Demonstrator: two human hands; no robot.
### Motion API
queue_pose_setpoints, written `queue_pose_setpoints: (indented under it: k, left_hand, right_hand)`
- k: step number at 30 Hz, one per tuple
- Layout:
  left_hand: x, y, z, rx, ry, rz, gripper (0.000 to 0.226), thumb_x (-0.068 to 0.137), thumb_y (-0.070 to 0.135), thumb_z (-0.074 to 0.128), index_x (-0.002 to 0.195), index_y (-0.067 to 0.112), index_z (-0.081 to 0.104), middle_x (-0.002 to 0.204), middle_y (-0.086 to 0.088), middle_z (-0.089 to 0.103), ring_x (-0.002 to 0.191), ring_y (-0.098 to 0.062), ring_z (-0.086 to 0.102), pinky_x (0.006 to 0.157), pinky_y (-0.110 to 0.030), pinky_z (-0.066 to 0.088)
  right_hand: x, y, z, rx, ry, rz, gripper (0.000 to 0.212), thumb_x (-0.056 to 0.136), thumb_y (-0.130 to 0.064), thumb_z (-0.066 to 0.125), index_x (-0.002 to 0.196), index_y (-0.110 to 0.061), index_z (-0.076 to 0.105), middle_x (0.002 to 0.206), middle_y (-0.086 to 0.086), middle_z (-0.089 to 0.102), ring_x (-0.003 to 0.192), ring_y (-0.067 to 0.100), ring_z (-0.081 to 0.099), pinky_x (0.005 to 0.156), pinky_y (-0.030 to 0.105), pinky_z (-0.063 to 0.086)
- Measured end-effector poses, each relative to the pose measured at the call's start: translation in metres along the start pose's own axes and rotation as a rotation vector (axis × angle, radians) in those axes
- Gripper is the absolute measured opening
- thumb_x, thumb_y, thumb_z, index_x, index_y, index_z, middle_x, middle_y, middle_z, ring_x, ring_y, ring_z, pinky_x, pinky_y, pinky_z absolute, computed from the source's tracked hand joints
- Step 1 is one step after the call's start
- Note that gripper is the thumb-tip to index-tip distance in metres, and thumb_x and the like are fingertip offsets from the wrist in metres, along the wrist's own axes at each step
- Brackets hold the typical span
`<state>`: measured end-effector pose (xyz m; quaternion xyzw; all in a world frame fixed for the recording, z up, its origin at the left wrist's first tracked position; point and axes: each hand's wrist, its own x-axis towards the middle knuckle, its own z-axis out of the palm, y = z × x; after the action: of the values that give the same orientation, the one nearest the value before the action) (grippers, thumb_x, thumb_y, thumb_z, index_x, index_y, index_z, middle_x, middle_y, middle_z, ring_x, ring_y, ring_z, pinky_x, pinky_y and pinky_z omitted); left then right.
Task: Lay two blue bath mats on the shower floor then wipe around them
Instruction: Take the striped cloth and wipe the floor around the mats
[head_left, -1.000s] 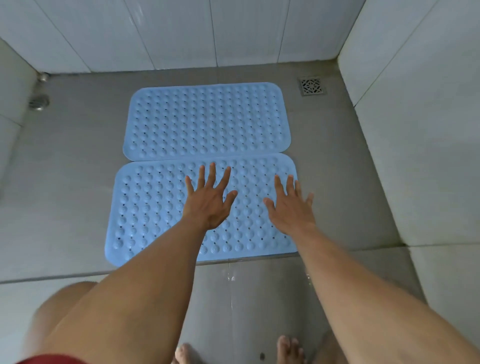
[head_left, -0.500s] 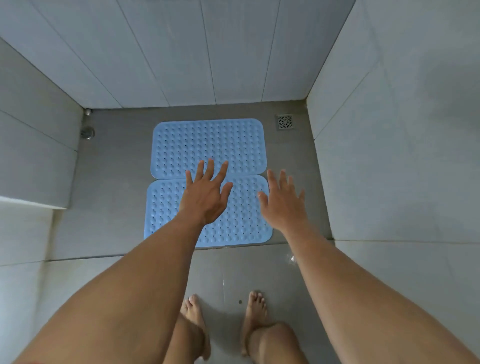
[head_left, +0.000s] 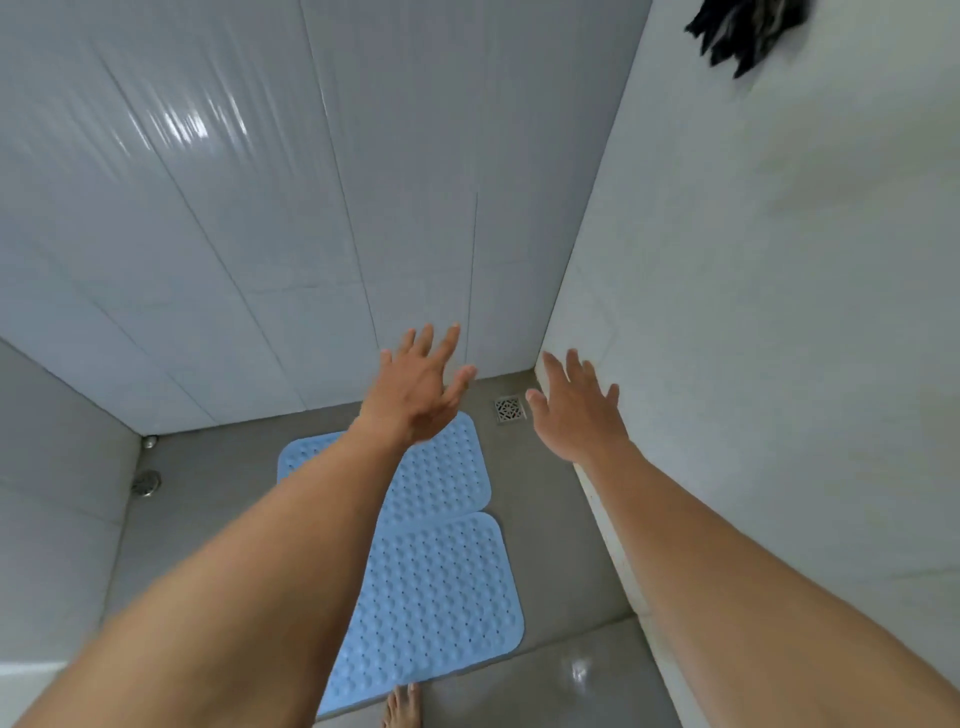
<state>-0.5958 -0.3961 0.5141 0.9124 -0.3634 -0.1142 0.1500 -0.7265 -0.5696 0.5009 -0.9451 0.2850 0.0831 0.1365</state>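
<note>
Two light blue dimpled bath mats lie flat on the grey shower floor (head_left: 218, 488), edge to edge. The far mat (head_left: 441, 473) sits nearer the back wall, the near mat (head_left: 441, 592) toward my feet; my left forearm hides part of both. My left hand (head_left: 421, 384) is raised in the air above the far mat, fingers spread and holding nothing. My right hand (head_left: 576, 410) hovers close to the right wall, fingers spread too, also empty.
A square metal drain (head_left: 509, 409) sits in the floor's far right corner. A round metal fitting (head_left: 146, 483) is on the left wall low down. Something dark and stringy (head_left: 743, 31) hangs high on the right wall. My bare foot (head_left: 402, 709) stands at the near mat's edge.
The view has risen and tilted up, so the mats look smaller and lower. Both hands have lifted away from the near mat into the air, still spread.
</note>
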Motion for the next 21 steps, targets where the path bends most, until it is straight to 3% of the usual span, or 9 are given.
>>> queue_pose_setpoints:
  k: [9,15,21]
  left_hand:
    - [0.095,0.033,-0.115,0.039,0.095,0.214,0.066,0.102,0.057,0.027,0.159,0.025,0.019,0.165,-0.009,0.020,0.153,-0.029,0.014,0.121,-0.054,0.019]
    - [0.166,0.082,-0.157,0.065,0.178,0.358,0.061,0.104,0.052,0.030,0.158,0.025,0.024,0.162,-0.008,0.029,0.151,-0.028,0.021,0.119,-0.049,0.026]
    - [0.239,0.129,-0.200,0.067,0.249,0.438,0.058,0.105,0.048,0.031,0.158,0.023,0.025,0.160,-0.008,0.033,0.149,-0.027,0.027,0.117,-0.045,0.029]
  right_hand:
    - [0.047,-0.012,-0.132,0.032,0.212,0.096,0.061,0.106,-0.044,0.026,0.160,-0.024,0.006,0.168,0.012,-0.001,0.154,0.031,0.005,0.120,0.060,0.010]
    - [0.080,0.006,-0.204,0.039,0.341,0.135,0.057,0.105,-0.040,0.035,0.155,-0.017,0.024,0.162,0.011,0.024,0.150,0.030,0.021,0.119,0.055,0.021]
    - [0.124,0.031,-0.282,-0.010,0.504,0.151,0.055,0.103,-0.039,0.041,0.152,-0.015,0.030,0.156,0.011,0.034,0.139,0.032,0.038,0.108,0.048,0.037]
